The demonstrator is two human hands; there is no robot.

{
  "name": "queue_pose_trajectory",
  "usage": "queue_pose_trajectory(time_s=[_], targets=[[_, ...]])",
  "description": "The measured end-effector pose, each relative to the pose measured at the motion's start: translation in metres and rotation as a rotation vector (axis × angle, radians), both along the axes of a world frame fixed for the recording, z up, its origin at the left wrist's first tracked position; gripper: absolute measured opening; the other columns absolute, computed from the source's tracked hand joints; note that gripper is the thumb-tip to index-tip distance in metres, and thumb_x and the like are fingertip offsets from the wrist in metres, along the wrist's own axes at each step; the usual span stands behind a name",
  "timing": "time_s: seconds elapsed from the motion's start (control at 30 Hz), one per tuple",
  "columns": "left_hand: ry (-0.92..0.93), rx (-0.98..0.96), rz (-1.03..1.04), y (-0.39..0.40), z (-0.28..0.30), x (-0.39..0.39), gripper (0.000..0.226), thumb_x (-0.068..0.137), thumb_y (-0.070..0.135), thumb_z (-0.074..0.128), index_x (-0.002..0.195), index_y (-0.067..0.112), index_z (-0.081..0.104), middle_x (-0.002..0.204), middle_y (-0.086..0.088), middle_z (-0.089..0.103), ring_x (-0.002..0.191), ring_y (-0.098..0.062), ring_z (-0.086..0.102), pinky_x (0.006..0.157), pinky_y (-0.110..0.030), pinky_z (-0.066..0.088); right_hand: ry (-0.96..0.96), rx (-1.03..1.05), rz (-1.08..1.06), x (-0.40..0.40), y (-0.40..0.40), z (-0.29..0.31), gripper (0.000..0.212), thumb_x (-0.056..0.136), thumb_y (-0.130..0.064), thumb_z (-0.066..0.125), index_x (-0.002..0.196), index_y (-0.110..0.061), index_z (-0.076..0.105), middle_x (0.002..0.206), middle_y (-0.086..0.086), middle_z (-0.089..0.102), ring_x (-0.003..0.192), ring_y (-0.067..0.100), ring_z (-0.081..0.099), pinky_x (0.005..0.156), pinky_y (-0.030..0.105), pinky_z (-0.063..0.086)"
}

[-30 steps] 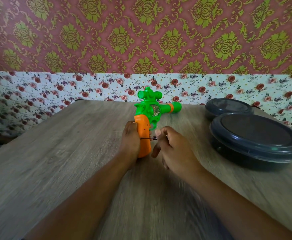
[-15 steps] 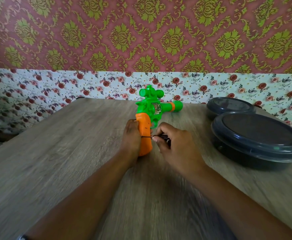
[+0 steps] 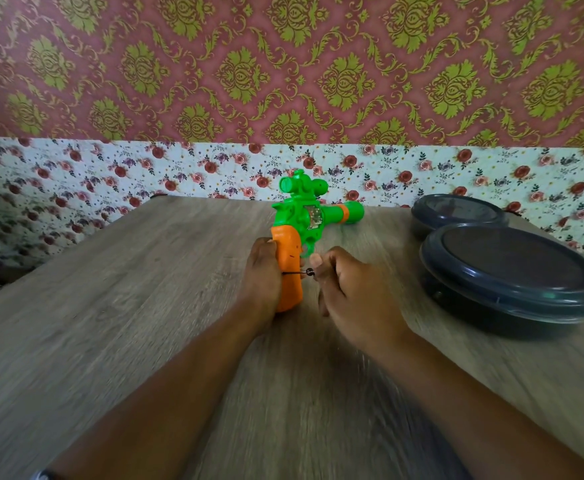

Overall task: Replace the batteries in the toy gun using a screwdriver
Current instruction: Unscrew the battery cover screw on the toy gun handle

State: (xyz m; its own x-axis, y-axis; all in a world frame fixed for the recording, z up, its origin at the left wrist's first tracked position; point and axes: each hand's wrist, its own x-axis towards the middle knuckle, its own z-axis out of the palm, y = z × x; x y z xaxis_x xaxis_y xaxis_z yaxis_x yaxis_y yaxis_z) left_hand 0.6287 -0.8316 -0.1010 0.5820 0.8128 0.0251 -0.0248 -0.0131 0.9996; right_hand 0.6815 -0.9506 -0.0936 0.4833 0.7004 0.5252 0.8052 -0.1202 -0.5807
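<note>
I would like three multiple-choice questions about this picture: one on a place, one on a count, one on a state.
1. Where are the dark round containers?
A. right of the toy gun
B. left of it
C. under it

2. How many dark containers are there?
A. one
B. two
C. four

3. What does the right hand do?
A. lies flat
B. holds the screwdriver
C. lifts a lid

Answers:
1 A: the containers stand right of the toy gun.
2 B: two lids show.
3 B: the right hand grips the screwdriver, its tip at the orange grip; the left hand holds the grip.

glossy plastic toy gun [image 3: 304, 220], wood-grain table [image 3: 145, 306]
</note>
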Motion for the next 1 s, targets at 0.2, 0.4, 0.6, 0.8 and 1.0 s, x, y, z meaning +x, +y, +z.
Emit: queue_pose_trajectory(time_s=[0.2, 0.4, 0.6, 0.8, 1.0], targets=[[0.007, -0.006, -0.003, 0.0032, -0.0028, 0.0025, 0.044, 0.099, 0.036, 0.023, 0.112, 0.006, 0.053, 0.1, -0.018, 0.064, 0.079, -0.024, 0.059, 0.077, -0.036, 0.045, -0.124, 0.019, 0.075, 0.0046, -0.0007, 0.0019, 0.02, 0.092, -0.035, 0.05, 0.082, -0.018, 0.05, 0.057, -0.003, 0.062, 0.049, 0.014, 0.057, 0.054, 0.04, 0.05], [0.013, 0.053, 0.009, 0.0038, -0.0037, 0.0023, 0.034, 0.099, 0.033, 0.024, 0.097, 0.012, 0.05, 0.091, -0.015, 0.059, 0.075, -0.022, 0.055, 0.071, -0.032, 0.041, 0.006, 0.076, 0.147, 0.0073, -0.0016, 0.0039, 0.006, 0.088, -0.013, 0.058, 0.086, -0.017, 0.054, 0.069, -0.004, 0.068, 0.064, 0.005, 0.062, 0.062, 0.03, 0.051], [0.001, -0.004, -0.003, 0.0044, -0.0033, 0.0017, 0.036, 0.098, 0.035, 0.025, 0.105, 0.013, 0.052, 0.099, -0.017, 0.061, 0.08, -0.022, 0.057, 0.077, -0.036, 0.045, -0.125, 0.03, 0.117, 0.002, -0.0005, 0.0001, 0.02, 0.091, -0.039, 0.042, 0.097, -0.021, 0.049, 0.085, -0.005, 0.066, 0.073, 0.01, 0.062, 0.059, 0.032, 0.048], [-0.021, -0.035, -0.032, 0.0038, -0.0038, 0.003, 0.044, 0.1, 0.036, 0.023, 0.121, 0.01, 0.052, 0.102, -0.015, 0.067, 0.07, -0.015, 0.061, 0.064, -0.028, 0.044, -0.322, -0.085, -0.07, 0.0078, -0.0033, -0.0004, 0.042, 0.09, -0.048, 0.026, 0.088, -0.018, 0.055, 0.055, -0.01, 0.05, 0.047, 0.009, 0.043, 0.042, 0.023, 0.028], [-0.004, -0.045, -0.02, 0.004, -0.0032, 0.0022, 0.043, 0.1, 0.036, 0.023, 0.118, 0.008, 0.052, 0.09, -0.009, 0.064, 0.07, -0.016, 0.058, 0.063, -0.028, 0.042, -0.198, -0.036, 0.061, 0.0098, -0.0017, 0.002, 0.015, 0.092, -0.033, 0.049, 0.085, -0.021, 0.052, 0.065, 0.001, 0.066, 0.054, 0.017, 0.059, 0.054, 0.039, 0.05]])
